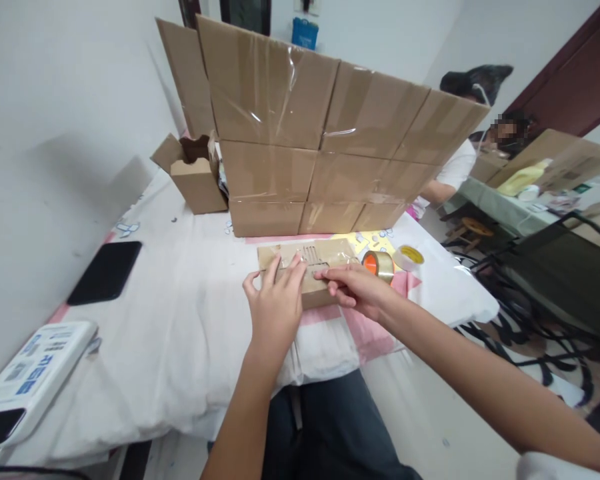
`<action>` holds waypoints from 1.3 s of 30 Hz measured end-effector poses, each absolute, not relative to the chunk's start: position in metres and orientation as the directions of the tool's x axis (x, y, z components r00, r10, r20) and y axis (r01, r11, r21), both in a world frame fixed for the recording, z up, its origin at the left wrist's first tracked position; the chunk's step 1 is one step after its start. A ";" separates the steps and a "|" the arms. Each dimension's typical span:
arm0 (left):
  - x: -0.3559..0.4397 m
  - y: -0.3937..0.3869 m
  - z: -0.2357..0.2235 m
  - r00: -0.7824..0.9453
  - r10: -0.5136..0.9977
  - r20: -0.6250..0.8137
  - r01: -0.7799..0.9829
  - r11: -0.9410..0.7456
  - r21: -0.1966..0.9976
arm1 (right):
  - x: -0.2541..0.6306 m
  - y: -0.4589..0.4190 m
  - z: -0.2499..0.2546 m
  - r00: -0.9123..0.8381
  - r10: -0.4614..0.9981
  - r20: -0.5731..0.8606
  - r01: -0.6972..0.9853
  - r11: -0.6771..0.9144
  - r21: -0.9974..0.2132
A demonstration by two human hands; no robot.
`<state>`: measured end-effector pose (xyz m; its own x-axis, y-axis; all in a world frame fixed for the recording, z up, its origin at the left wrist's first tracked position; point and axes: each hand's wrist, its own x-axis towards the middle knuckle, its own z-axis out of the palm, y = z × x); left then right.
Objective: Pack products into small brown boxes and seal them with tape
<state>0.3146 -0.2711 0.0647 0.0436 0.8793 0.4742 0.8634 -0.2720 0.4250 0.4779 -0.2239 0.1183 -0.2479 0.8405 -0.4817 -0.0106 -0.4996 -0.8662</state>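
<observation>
A small flat cardboard box [325,293] lies on the cloth-covered table in front of me, with clear tape and dark printed lines on its top. My left hand [277,290] rests on the left part of the box, its fingers spread and bent over the top. From the right, my right hand [357,287] points its index finger onto the seam in the middle of the top; its other fingers curl loosely. Just beyond the right hand stands a roll of brown tape [384,267] with an orange core. Neither hand grips anything that I can see.
A wall of stacked, taped cardboard boxes [275,100] rises behind the small box. An opened carton [197,190] stands left of it. Another tape roll [410,257] lies right. A black tablet [105,272] and a white box [40,377] are at left. Two people are beyond the boxes.
</observation>
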 end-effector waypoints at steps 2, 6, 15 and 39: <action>0.315 -0.270 0.071 0.084 0.892 0.445 0.875 -0.280 0.395 | 0.477 -0.223 0.119 -0.227 0.846 -0.483 -0.005 -0.496 -0.868; 0.316 -0.262 0.079 0.215 0.921 0.326 0.878 -0.328 0.349 | 0.474 -0.225 0.116 -0.203 0.832 -0.516 0.037 -0.520 -0.853; 0.323 -0.263 0.082 0.250 0.908 0.336 0.927 -0.325 0.189 | 0.499 -0.246 0.133 -0.252 0.838 -0.483 -0.029 -0.506 -0.862; 0.316 -0.259 0.043 0.343 0.637 0.690 0.895 -0.446 -0.033 | 0.585 -0.267 0.034 0.032 0.999 -0.032 0.116 -0.035 -0.993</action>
